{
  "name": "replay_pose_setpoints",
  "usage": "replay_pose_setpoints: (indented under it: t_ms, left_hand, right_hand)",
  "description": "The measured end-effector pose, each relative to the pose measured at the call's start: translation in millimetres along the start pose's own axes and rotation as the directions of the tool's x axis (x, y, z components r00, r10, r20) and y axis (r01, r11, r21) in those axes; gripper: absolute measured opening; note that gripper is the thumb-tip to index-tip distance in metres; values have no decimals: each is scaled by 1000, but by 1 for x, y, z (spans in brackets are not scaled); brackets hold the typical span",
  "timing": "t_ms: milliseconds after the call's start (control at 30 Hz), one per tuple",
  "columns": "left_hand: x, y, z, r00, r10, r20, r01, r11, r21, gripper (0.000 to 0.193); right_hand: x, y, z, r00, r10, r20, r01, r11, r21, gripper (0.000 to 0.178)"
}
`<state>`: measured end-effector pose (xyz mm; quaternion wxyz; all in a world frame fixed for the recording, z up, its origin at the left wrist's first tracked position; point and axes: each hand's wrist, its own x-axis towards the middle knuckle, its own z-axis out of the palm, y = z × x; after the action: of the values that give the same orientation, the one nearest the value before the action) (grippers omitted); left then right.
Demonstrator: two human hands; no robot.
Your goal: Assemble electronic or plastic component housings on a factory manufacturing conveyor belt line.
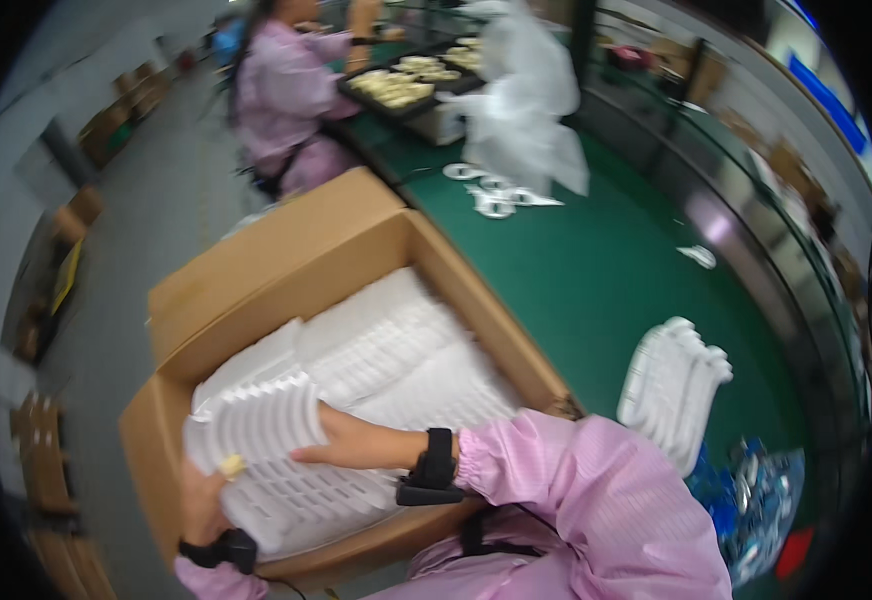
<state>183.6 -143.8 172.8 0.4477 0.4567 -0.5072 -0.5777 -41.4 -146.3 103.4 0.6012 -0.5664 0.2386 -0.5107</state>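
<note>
A large open cardboard box (286, 290) stands in front of me, filled with rows of white, curved, slotted pieces (386, 340) that look like plastic. Between my two hands, over the near left part of the box, is a row of these white pieces (261, 415). My left hand (201, 500) is closed on its left end, and a small pale yellow covering (233, 465) shows at the thumb. At its right end my right hand (361, 440) grips with the fingers partly hidden behind the pieces. Both wrists wear black bands.
Right of the box runs a green work surface (546, 270) with a stack of white pieces (674, 385), loose white parts (496, 195) and a clear bag of blue items (756, 500). Farther off, a person in pink (286, 90) stands by black trays (406, 85) of pale yellow pieces.
</note>
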Motion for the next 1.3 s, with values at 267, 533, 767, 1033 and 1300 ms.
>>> replay_pose_setpoints:
  t_ms: [267, 533, 767, 1033, 1300]
  left_hand:
    - [132, 29, 215, 701, -60, 710, 5, 997, 79, 54]
    - [167, -25, 476, 238, -365, 900, -19, 925, 381, 55]
    - [213, -67, 465, 561, -352, 749, -367, 705, 606, 57]
    - [160, -48, 410, 548, 146, 824, -771, 471, 429, 67]
    - [-98, 19, 542, 23, 78, 997, -602, 797, -48, 49]
  right_hand:
    - [-114, -157, -128, 870, 196, -452, -121, 974, 189, 44]
    - [-262, -157, -247, 556, 149, -818, 78, 970, 230, 42]
    - [-231, -125, -258, 96, -289, -953, -640, 715, -281, 72]
    - [-310, -229, -138, 439, -419, -795, -111, 852, -511, 84]
    - [-520, -323, 66, 172, -645, -744, -274, 695, -665, 41]
